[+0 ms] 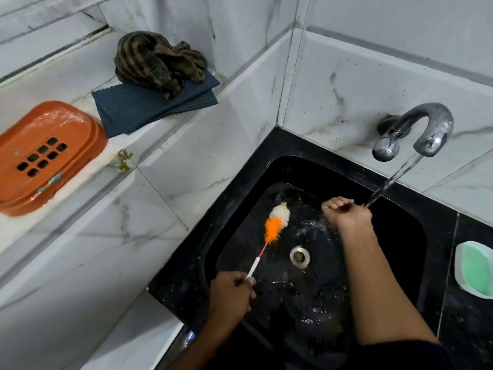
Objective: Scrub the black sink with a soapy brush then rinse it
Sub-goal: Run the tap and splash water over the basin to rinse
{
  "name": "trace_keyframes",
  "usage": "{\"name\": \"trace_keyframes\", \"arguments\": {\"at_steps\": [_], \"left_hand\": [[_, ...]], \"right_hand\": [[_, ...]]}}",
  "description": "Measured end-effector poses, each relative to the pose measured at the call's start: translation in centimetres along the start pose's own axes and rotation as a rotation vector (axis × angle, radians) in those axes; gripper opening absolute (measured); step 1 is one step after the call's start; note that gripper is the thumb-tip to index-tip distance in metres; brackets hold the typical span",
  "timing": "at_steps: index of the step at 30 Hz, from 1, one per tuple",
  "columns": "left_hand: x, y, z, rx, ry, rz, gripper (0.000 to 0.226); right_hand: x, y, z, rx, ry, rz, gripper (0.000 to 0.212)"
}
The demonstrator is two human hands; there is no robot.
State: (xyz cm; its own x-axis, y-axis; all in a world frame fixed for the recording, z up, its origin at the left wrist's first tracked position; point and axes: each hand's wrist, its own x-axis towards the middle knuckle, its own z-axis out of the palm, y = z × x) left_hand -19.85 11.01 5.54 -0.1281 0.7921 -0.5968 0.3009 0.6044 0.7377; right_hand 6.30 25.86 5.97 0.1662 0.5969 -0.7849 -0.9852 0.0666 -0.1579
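Two hands work inside a black sink [440,252] set into the right-hand corner of a white marble-tiled wall. The left hand [230,297] is curled around the thin white-and-pink handle of a brush [277,221], whose orange and white bristle head rests against the far left slope of the basin. The right hand [346,212] is closed in a loose fist under the tap's water stream [394,180], at the far side of the basin; whether it holds anything cannot be told.

A chrome tap [424,126] on the far right wall is running, its stream falling onto or just behind the right hand. White flecks of foam or water dot the basin floor around the metal drain [300,256], which sits near the middle.

Judging from this, scrubbing looks largely under way or nearly finished, and rinsing has probably started, since water flows and suds remain scattered. Still to do, it seems: wash away the remaining foam and clear the rim.

On the table right of the sink sits a white dish holding green soap [477,271]. On a ledge to the left lie an orange soap dish [45,153], empty, a folded dark blue cloth [133,108], and on top of it a crumpled striped brown rag [157,60].
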Motion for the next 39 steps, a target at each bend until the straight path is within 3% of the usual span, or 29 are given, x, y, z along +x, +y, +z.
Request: {"name": "trace_keyframes", "arguments": {"at_steps": [3, 6, 9, 11, 14, 18, 22, 24, 29, 33, 39], "left_hand": [[0.4, 0.2, 0.0, 0.011, 0.007, 0.011, 0.028], [0.6, 0.2, 0.2, 0.016, 0.015, 0.002, 0.025], [0.5, 0.3, 0.4, 0.017, 0.005, -0.01, 0.023], [0.3, 0.3, 0.5, 0.023, 0.0, -0.012, 0.023], [0.1, 0.3, 0.5, 0.027, -0.006, -0.013, 0.024], [0.1, 0.2, 0.4, 0.016, 0.009, -0.021, 0.023], [0.2, -0.2, 0.0, 0.01, 0.008, -0.027, 0.024], [0.4, -0.5, -0.1, 0.005, 0.002, -0.029, 0.026], [0.6, -0.9, -0.1, -0.015, 0.005, -0.046, 0.023], [0.5, -0.9, -0.2, -0.009, 0.001, -0.041, 0.025], [0.5, -0.7, -0.4, -0.014, -0.005, -0.047, 0.021]], "right_hand": [[0.0, -0.6, 0.1, 0.046, 0.013, -0.073, 0.04], [0.1, 0.5, 1.2, -0.193, 0.043, -0.114, 0.039], [-0.7, 4.3, 3.0, -0.551, -0.095, -0.006, 0.029], [-2.2, 7.4, 4.4, -0.804, -0.213, 0.117, 0.033], [-4.0, 10.8, 5.4, -1.003, -0.328, 0.267, 0.034], [-4.2, 10.8, 4.8, -0.936, -0.256, 0.265, 0.034], [-1.9, 5.7, 2.4, -0.369, 0.012, 0.119, 0.033], [-0.9, 2.7, 0.9, -0.141, 0.04, 0.049, 0.04], [-1.6, -1.0, -0.3, 0.057, 0.055, -0.046, 0.038], [-1.2, 0.7, 1.1, -0.191, 0.08, -0.114, 0.04], [-3.1, 8.6, 4.7, -0.781, -0.247, 0.113, 0.035]]}}
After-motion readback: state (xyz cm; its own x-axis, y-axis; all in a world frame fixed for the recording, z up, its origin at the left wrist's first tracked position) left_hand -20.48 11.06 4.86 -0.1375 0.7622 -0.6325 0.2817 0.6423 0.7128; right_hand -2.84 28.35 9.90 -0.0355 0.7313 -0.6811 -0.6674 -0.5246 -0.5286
